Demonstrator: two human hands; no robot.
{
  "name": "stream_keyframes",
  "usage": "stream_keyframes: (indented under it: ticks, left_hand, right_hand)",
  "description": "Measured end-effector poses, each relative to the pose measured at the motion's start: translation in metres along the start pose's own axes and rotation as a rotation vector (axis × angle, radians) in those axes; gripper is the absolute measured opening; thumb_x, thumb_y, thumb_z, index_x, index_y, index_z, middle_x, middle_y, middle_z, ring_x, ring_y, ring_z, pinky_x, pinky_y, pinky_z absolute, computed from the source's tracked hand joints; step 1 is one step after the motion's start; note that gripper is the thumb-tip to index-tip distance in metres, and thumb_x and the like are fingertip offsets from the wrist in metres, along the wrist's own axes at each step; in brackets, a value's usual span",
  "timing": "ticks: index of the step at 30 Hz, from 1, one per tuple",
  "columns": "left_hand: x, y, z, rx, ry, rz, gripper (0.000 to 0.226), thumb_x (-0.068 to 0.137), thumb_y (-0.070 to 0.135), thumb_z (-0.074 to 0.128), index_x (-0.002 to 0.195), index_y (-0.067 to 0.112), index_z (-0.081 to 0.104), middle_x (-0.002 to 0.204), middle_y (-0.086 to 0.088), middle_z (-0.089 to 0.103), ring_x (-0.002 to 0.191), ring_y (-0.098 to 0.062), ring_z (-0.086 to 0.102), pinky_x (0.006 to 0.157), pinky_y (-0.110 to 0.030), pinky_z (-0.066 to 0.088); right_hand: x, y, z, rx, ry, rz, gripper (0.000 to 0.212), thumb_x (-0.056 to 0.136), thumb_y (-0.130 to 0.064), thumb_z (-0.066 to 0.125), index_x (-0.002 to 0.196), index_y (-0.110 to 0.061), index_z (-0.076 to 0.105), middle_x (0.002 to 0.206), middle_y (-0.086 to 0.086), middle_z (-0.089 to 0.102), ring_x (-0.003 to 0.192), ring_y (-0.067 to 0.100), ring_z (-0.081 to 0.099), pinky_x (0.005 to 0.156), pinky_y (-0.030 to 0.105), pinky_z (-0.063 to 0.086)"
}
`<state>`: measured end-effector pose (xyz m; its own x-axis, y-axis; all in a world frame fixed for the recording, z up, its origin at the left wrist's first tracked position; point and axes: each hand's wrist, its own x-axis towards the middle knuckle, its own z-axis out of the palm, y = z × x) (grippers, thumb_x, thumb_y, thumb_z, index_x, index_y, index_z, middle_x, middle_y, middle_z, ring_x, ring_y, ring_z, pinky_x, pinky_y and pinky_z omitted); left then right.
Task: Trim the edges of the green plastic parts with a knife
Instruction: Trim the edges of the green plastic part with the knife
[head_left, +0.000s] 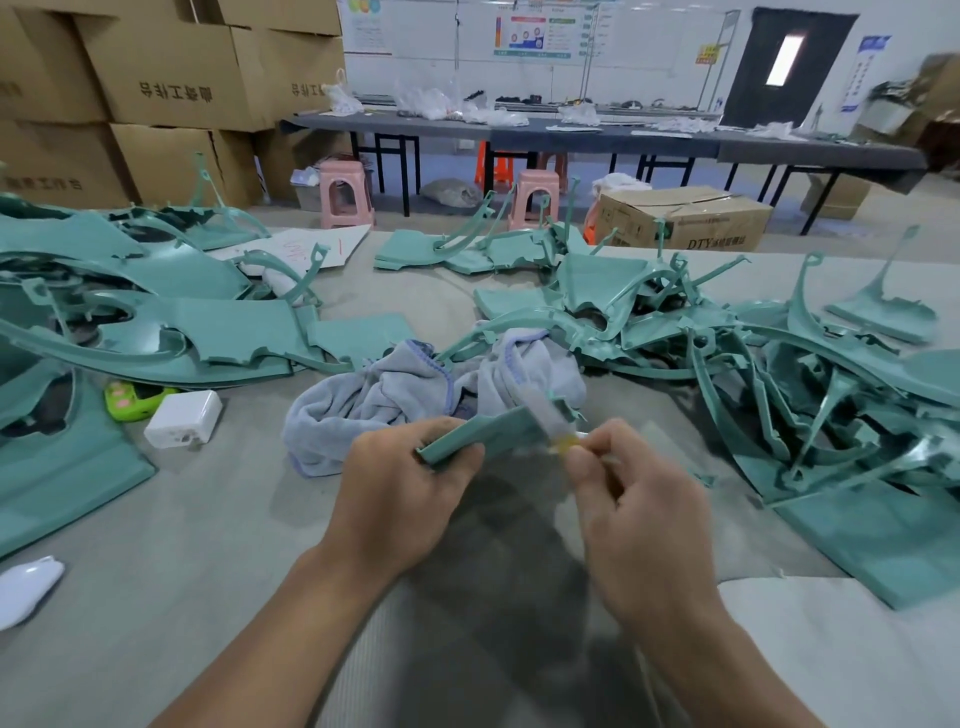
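We grip the flat green plastic part in our left hand above the desk; its long axis rises rightward to the blurred yellow-handled knife pinched in our right hand.

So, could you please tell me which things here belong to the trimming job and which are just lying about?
Job:
- green part gripped by left hand
- knife in right hand
- green piles, left and right

Lying about:
- grey cloth
- white charger
- green gadget
- pink stools

Bare table near body; green parts heaped both sides, cloth ahead.
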<state>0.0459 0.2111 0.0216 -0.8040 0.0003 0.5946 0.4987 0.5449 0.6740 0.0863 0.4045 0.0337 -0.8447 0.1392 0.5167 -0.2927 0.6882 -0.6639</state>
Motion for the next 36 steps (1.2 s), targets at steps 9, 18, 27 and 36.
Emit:
stream_keyframes:
  ticks: [9, 18, 27, 36]
  left_hand:
    - [0.002, 0.0, 0.002, 0.047, 0.016, 0.031, 0.008, 0.083, 0.026, 0.07, 0.091, 0.023, 0.068, 0.06, 0.002, 0.062, 0.052, -0.015, 0.051, 0.05, -0.029, 0.043]
    - [0.003, -0.007, 0.001, -0.067, -0.254, -0.185, 0.034, 0.079, 0.006, 0.071, 0.096, 0.035, 0.079, 0.076, 0.016, 0.073, 0.07, 0.007, 0.063, 0.066, -0.017, 0.049]
    - [0.006, 0.003, -0.003, 0.019, 0.309, -0.254, 0.023, 0.074, 0.033, 0.07, 0.068, 0.012, 0.065, 0.057, 0.011, 0.063, 0.064, 0.003, 0.061, 0.066, -0.026, 0.054]
    - [0.009, -0.009, -0.03, 0.387, 0.411, 0.176, 0.052, 0.084, 0.005, 0.067, 0.135, 0.008, 0.063, 0.139, -0.01, 0.062, 0.128, -0.026, 0.059, 0.111, -0.047, 0.044]
  right_hand:
    - [-0.007, -0.01, 0.005, 0.008, 0.033, -0.078, 0.026, 0.098, -0.039, 0.054, 0.079, -0.022, 0.049, 0.056, -0.01, 0.05, 0.048, 0.009, 0.043, 0.05, 0.014, 0.031]
    - [0.003, 0.013, -0.007, 0.295, 0.155, 0.152, 0.031, 0.101, -0.02, 0.061, 0.071, -0.024, 0.054, 0.058, 0.0, 0.058, 0.047, 0.007, 0.044, 0.045, 0.016, 0.033]
    - [0.006, 0.02, -0.009, 0.401, 0.144, 0.186, 0.03, 0.104, -0.019, 0.057, 0.074, -0.025, 0.058, 0.064, 0.001, 0.067, 0.058, 0.033, 0.056, 0.055, 0.042, 0.043]
    - [0.004, 0.018, -0.006, 0.425, 0.129, 0.207, 0.031, 0.103, -0.017, 0.058, 0.072, -0.023, 0.058, 0.06, 0.001, 0.067, 0.055, 0.033, 0.051, 0.054, 0.044, 0.04]
